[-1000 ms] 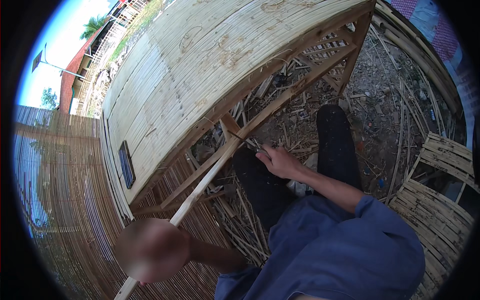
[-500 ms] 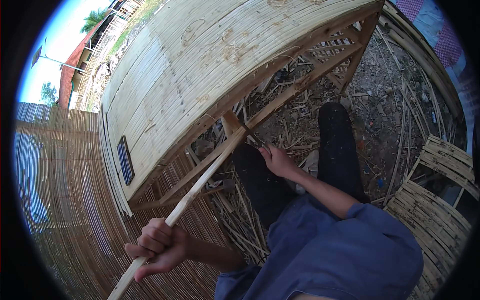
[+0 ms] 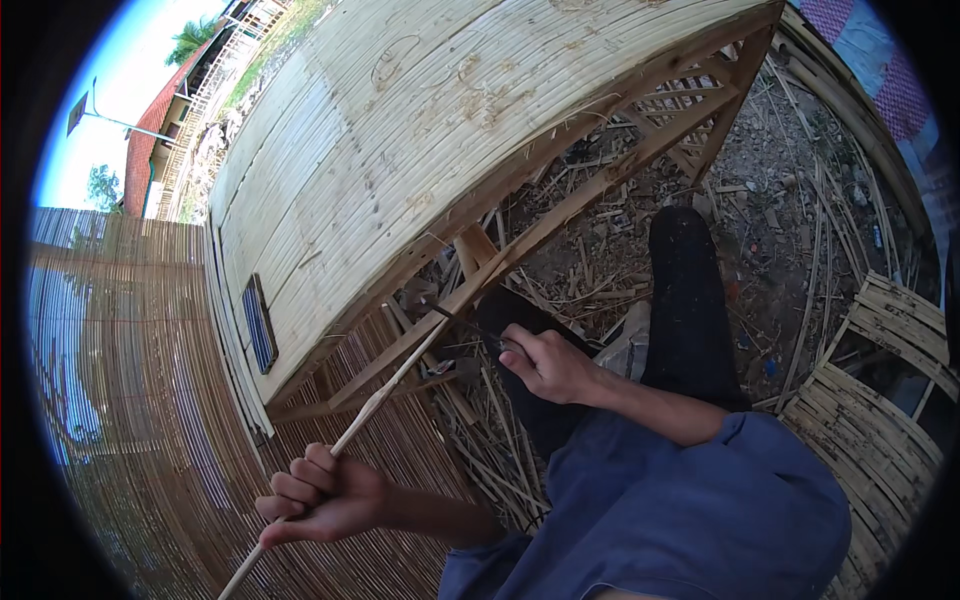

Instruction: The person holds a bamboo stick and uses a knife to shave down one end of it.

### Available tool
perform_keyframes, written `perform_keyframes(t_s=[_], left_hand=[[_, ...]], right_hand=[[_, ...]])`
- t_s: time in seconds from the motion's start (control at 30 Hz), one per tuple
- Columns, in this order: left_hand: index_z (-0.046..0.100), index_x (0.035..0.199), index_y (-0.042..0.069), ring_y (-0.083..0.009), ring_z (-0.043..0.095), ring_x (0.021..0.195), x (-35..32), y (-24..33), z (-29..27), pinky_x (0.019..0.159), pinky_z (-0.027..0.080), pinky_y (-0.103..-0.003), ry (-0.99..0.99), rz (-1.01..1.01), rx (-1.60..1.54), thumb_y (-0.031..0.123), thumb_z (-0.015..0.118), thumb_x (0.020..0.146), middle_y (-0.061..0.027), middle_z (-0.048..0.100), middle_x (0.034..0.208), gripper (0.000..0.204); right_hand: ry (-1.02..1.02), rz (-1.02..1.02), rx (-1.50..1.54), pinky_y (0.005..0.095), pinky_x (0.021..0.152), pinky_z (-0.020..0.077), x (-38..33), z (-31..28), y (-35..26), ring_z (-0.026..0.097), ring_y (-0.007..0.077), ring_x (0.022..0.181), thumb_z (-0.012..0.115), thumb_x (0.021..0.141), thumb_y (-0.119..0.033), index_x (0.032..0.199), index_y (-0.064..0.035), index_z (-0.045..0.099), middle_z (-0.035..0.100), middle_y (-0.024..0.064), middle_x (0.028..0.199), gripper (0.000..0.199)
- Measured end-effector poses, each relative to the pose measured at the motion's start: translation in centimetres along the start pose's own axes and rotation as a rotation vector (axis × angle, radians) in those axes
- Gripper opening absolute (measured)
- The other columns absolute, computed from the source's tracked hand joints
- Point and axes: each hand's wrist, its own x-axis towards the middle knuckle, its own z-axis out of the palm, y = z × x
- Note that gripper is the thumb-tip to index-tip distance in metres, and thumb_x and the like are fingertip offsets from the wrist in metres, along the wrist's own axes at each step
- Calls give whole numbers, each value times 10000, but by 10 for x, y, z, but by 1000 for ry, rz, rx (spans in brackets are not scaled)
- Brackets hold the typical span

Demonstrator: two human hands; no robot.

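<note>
Left hand [image 3: 320,495], lower left: fingers clamped round a thin bamboo strip [image 3: 385,395], which runs diag. up-right toward the right hand [image 3: 550,362]. Right hand, centre: fingers closed on a dark-bladed knife [image 3: 468,326], blade tip at the strip's upper end, just below the wooden frame rail [image 3: 600,190]. Slatted bamboo panel [image 3: 400,150] fills upper centre. Woven bamboo mat [image 3: 130,400] at left. Bamboo offcuts [image 3: 480,450] litter the ground betw. hands and legs.
</note>
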Motion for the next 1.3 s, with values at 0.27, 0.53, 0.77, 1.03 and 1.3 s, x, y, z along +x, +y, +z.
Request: perform_keyframes(t_s=[0.27,0.53,0.77,1.03,1.3], left_hand=[[214,598,162,-55,113,421,10,-7,1,372,160,-206,365,95,338,470,335,907,52,148,475,453],[209,590,164,-51,115,416,5,-8,-3,359,152,-203,350,97,267,474,334,904,59,156,466,459],[217,588,160,-59,130,419,5,-4,-6,374,170,-221,307,59,225,475,253,915,53,164,473,454],[208,578,168,-69,130,425,-2,-3,6,390,171,-232,234,49,188,478,216,919,55,158,477,461],[212,586,159,-54,101,429,-10,1,17,381,145,-213,193,74,120,517,284,896,59,151,478,479]], right_hand=[[101,57,-24,424,472,435,9,12,4,562,382,582,480,880,-290,880,-7,458,538,172,549,284],[95,-11,-118,456,486,448,3,13,1,565,394,590,475,877,-321,884,-21,467,548,183,562,300],[72,-115,-218,418,436,421,6,18,-3,556,372,533,492,869,-335,826,-27,435,511,160,510,316],[56,-102,-224,419,446,422,1,13,-27,555,385,548,466,881,-359,830,-20,442,516,182,526,344],[-65,-132,-142,417,478,431,1,3,-32,551,400,576,477,875,-352,813,-19,444,529,167,551,340]])
